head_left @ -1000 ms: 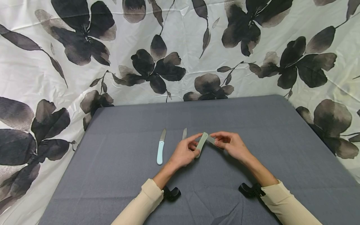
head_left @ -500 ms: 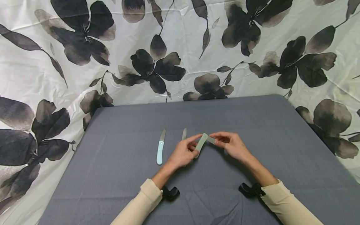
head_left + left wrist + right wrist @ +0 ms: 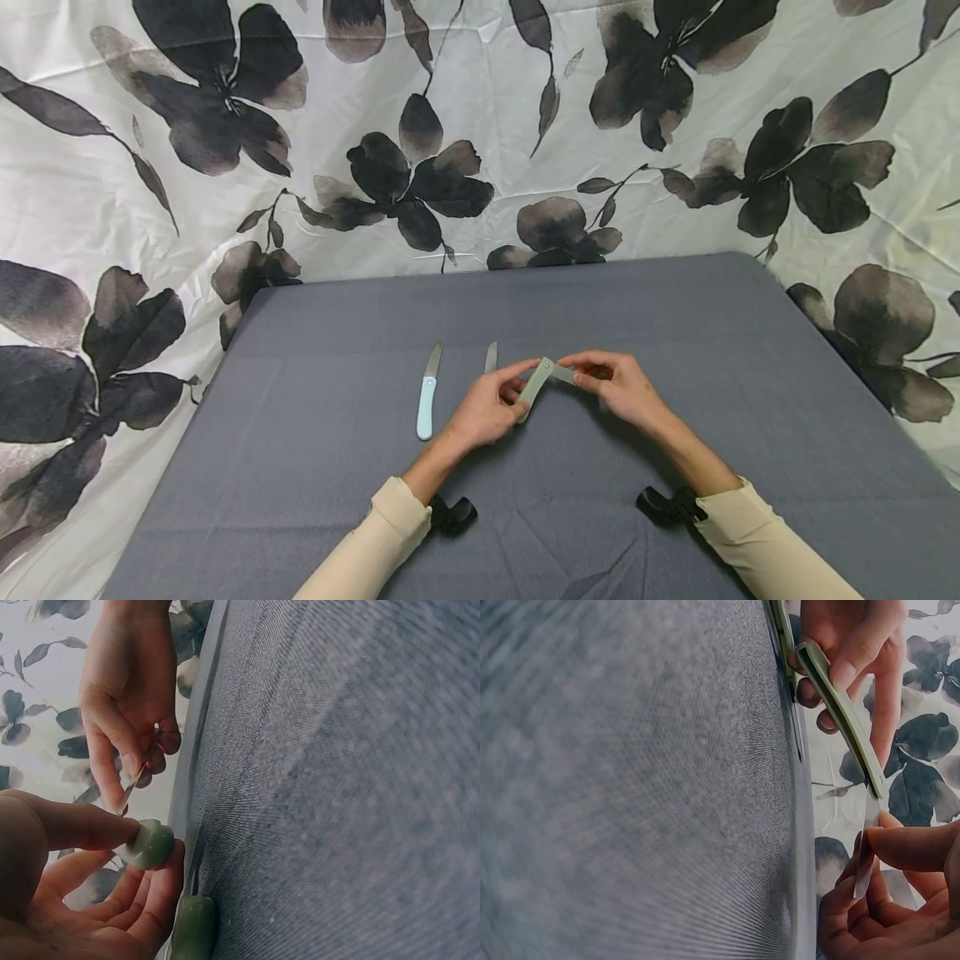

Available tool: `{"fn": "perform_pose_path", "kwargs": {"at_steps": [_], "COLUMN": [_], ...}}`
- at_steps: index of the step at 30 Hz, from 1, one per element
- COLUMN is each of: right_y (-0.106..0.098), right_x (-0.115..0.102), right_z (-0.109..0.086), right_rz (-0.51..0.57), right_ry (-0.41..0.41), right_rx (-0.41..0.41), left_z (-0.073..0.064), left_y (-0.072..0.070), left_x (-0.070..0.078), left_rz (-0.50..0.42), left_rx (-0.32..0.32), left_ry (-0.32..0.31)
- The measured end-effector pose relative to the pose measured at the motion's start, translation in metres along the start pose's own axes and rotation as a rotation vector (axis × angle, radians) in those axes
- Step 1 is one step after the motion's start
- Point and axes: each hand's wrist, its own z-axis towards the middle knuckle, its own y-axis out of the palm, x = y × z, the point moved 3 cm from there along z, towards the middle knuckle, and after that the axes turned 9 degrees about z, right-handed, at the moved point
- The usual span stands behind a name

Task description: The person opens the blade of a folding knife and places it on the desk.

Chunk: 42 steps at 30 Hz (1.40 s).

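My left hand (image 3: pixel 487 407) grips the pale green handle of a folding knife (image 3: pixel 534 389), its thumb and fingers on either side. With thumb and index finger, my right hand (image 3: pixel 621 386) pinches the knife's blade (image 3: pixel 863 866), which stands out at an angle from the handle. The knife is held above the grey cloth. Behind my left hand lies a second knife, its blade (image 3: pixel 491 357) pointing away and its green handle (image 3: pixel 193 930) showing in the left wrist view. Farther left, a light blue folding knife (image 3: pixel 426 408) lies unfolded, blade tip toward the back.
Grey cloth (image 3: pixel 322 467) covers the table, with creases near the front. A white curtain with dark flowers (image 3: pixel 465 75) hangs behind and at the sides. Black curved pieces (image 3: pixel 454 517) jut out at both wrists by the cream sleeves (image 3: pixel 375 542).
The blade has swung slightly farther out from the green handle. My left hand, with the handle, has shifted a little left and down; my right hand stays nearly in place.
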Motion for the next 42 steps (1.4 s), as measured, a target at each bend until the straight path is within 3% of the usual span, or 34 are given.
{"fn": "perform_pose_path", "kwargs": {"at_steps": [11, 42], "right_y": [-0.0017, -0.0086], "right_x": [-0.002, 0.0025], "right_z": [0.0012, 0.0013], "right_rz": [-0.004, -0.076], "right_ry": [-0.005, -0.074], "right_rx": [0.001, -0.006], "left_z": [-0.0003, -0.0008], "left_y": [-0.0003, 0.0022], "left_x": [0.0004, 0.0063], "left_rz": [0.014, 0.038], "left_rx": [-0.026, -0.014], "left_ry": [-0.008, -0.001]}}
